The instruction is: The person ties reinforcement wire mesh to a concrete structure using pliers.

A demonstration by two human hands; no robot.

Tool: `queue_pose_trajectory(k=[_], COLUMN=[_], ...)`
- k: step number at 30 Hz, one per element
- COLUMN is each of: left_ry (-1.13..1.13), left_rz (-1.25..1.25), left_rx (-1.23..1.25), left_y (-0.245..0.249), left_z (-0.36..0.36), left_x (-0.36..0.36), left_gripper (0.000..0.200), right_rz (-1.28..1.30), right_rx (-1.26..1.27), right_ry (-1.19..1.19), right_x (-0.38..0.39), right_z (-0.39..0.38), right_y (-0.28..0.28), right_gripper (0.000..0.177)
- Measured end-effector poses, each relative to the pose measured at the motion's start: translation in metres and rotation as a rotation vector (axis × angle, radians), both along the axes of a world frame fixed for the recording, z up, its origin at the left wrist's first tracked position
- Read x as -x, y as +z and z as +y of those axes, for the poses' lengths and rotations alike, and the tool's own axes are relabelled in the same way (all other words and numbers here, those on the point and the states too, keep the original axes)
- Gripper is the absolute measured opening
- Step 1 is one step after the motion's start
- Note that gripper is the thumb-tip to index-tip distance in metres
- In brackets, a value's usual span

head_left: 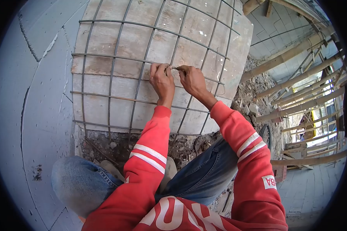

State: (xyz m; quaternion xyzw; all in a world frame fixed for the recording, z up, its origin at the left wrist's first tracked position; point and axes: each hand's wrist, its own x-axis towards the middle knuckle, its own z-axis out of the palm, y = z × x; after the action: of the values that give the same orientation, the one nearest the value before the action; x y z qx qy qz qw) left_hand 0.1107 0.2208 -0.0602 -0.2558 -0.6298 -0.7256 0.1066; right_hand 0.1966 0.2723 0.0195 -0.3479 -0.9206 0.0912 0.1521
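A thin metal piece (174, 68), short and dark, lies between the two hands, at a place where a horizontal bar and a vertical bar of the steel mesh (115, 57) cross. It is in the middle of the scene, a little far from the person's body. The right hand (192, 80) pinches the right end of this piece between thumb and fingertips, with the other fingers curled in. The left hand (162, 81) is just beside it, its fingers bent and pressed together at the left end of the piece. I cannot tell if it grips the piece itself or the bar under it. The two hands almost touch each other.

The mesh stands in front of a panel of pale wooden boards (137, 36), and its bars form a grid of squares over the whole panel. Both arms wear red sleeves (152, 154) with white stripes. Near the camera are the person's bent knees in blue jeans (79, 181). Under the panel, between the knees, there is dark soil with small stones (115, 144). To the left is a grey wall of blocks (31, 96). To the far right, many slanted timber props (297, 107) stand over rough ground.
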Motion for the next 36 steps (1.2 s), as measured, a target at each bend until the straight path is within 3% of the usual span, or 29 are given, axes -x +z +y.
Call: queue_pose_trajectory(k=[2,4,7,12,14,18,20,22,24,25,27,30,36], left_ry=[-0.028,-0.054,-0.069,-0.095,-0.106,-0.122,-0.124,-0.121,-0.129,-0.134,-0.118,-0.133,-0.181], left_rz=[-0.090,-0.182,-0.336,-0.530,-0.551,-0.583,-0.590,-0.553,-0.516,-0.474,-0.449,-0.365,-0.050], left_rx=[-0.015,-0.031,-0.079,-0.239,-0.246,-0.336,-0.371,-0.339,-0.306,-0.269,-0.274,-0.214,-0.056], left_y=[0.000,-0.004,-0.006,-0.013,-0.013,-0.013,-0.013,-0.015,-0.019,-0.019,-0.017,-0.014,-0.007], left_z=[0.003,0.009,0.016,0.023,0.018,0.018,0.021,0.021,0.021,0.020,0.020,0.012,0.003], left_x=[-0.005,-0.009,-0.008,-0.016,-0.020,-0.023,-0.021,-0.020,-0.017,-0.014,-0.010,-0.004,0.010], left_gripper=[0.005,0.005,0.004,0.005,0.005,0.007,0.008,0.007,0.007,0.006,0.003,0.003,0.011], right_rz=[0.057,0.151,0.178,0.250,-0.020,-0.043,-0.175,-0.200,-0.092,-0.091,-0.117,-0.184,-0.405], right_rx=[0.013,0.277,0.363,0.125,0.567,0.841,0.667,0.781,0.306,0.304,-0.042,-0.051,-0.220], right_ry=[0.023,-0.034,-0.085,0.172,0.004,-0.143,-0.010,-0.020,0.231,0.236,0.131,0.102,0.317], right_x=[-0.001,0.001,0.001,-0.031,-0.058,-0.102,-0.094,-0.079,-0.067,-0.054,-0.040,-0.045,-0.037], right_z=[0.008,0.013,0.002,-0.021,-0.035,-0.033,-0.036,-0.043,-0.042,-0.054,-0.079,-0.088,-0.104], right_y=[-0.003,-0.002,-0.006,-0.018,0.025,0.035,0.029,0.017,-0.011,-0.005,0.011,0.011,0.029], right_gripper=[0.026,0.029,0.033,0.040,0.038,0.038,0.040,0.035,0.026,0.026,0.021,0.021,0.024])
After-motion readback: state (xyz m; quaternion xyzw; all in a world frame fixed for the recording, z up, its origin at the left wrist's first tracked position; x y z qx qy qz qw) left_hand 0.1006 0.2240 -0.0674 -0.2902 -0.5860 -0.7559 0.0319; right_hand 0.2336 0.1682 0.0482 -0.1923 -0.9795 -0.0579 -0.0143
